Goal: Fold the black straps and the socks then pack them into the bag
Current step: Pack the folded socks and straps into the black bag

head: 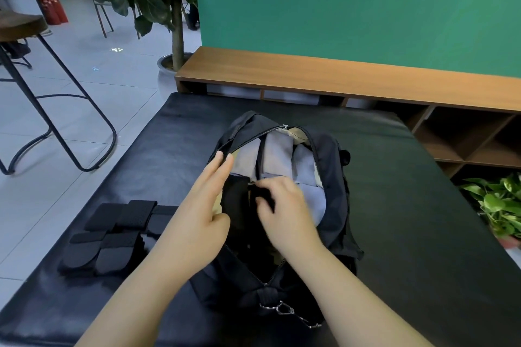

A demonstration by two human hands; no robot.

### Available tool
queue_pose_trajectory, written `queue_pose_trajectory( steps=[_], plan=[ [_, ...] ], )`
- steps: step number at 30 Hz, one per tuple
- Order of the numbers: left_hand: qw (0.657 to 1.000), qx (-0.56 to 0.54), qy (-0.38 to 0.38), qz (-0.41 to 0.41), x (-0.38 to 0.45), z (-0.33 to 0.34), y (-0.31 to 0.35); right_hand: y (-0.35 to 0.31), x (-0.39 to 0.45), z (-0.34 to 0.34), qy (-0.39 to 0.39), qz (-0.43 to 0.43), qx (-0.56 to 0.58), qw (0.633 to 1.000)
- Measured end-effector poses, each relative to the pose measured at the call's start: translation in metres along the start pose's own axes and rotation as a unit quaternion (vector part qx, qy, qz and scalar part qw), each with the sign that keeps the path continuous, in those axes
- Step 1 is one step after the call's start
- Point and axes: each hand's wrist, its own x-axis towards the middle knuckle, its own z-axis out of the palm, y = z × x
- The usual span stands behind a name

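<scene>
Green wall panelling (352, 8) fills the background, with a long wooden shelf unit (338, 76) running along its base. Grey floor tiles (70, 110) extend to the left, carrying a metal-legged stool (36, 87) and a potted tree (174, 17). 2 red fire extinguishers (52, 7) stand at the far left. A leafy green plant (499, 205) sits at the right edge.

Nearest the camera is a black padded table (408, 191). The bag (335, 177), black with its zip open, lies in the middle of this surface, long axis running away from the person. Grey folded socks (277, 155) fill the far half of the opening in rows, and a thin black strap (260, 155) crosses over them. A metal clip (282, 310) hangs at the bag's near end.

Folded black straps (112, 231) are stacked in a group on the table, just left of the bag and touching one another.

The left hand (203, 214) rests on the bag's left rim with fingers straight and extended, holding nothing. The right hand (284, 205) is inside the opening, fingers curled round a folded black strap piece (263, 196) at the near edge of the socks. Motion blur hides the exact finger placement.
</scene>
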Motion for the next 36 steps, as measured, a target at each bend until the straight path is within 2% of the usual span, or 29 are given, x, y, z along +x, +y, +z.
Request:
queue_pose_trajectory(
  steps=[3,5,7,9,13,15,19,27,30,36],
  plan=[
    [0.999,0.008,0.040,0.004,0.000,0.007,-0.005,0.022,-0.002,-0.025,0.175,0.021,-0.070,0.982],
    [0.997,0.032,0.064,-0.031,0.002,0.012,-0.010,0.038,-0.003,-0.039,0.217,0.100,-0.093,0.967],
    [0.991,0.045,0.074,-0.099,0.003,0.017,-0.015,0.050,-0.003,-0.049,0.221,0.174,-0.118,0.952],
    [0.986,0.054,0.055,-0.149,0.001,0.021,-0.019,0.060,-0.003,-0.058,0.203,0.213,-0.128,0.947],
    [0.978,0.013,-0.019,-0.207,-0.002,0.027,-0.023,0.073,0.000,-0.069,0.109,0.270,0.006,0.957],
    [0.976,0.001,-0.027,-0.215,-0.002,0.032,-0.020,0.076,-0.003,-0.071,0.103,0.266,0.034,0.958],
    [0.976,-0.039,-0.006,-0.215,0.000,0.040,-0.009,0.072,-0.011,-0.078,0.146,0.263,0.057,0.952],
    [0.969,-0.110,0.003,-0.220,0.025,0.061,-0.006,0.070,-0.038,-0.110,0.257,0.248,0.180,0.917],
    [0.968,-0.114,-0.020,-0.221,0.042,0.075,-0.003,0.072,-0.056,-0.119,0.284,0.252,0.216,0.899],
    [0.979,-0.100,-0.074,-0.163,0.075,0.098,0.018,0.068,-0.088,-0.121,0.307,0.236,0.252,0.887]
  ],
)
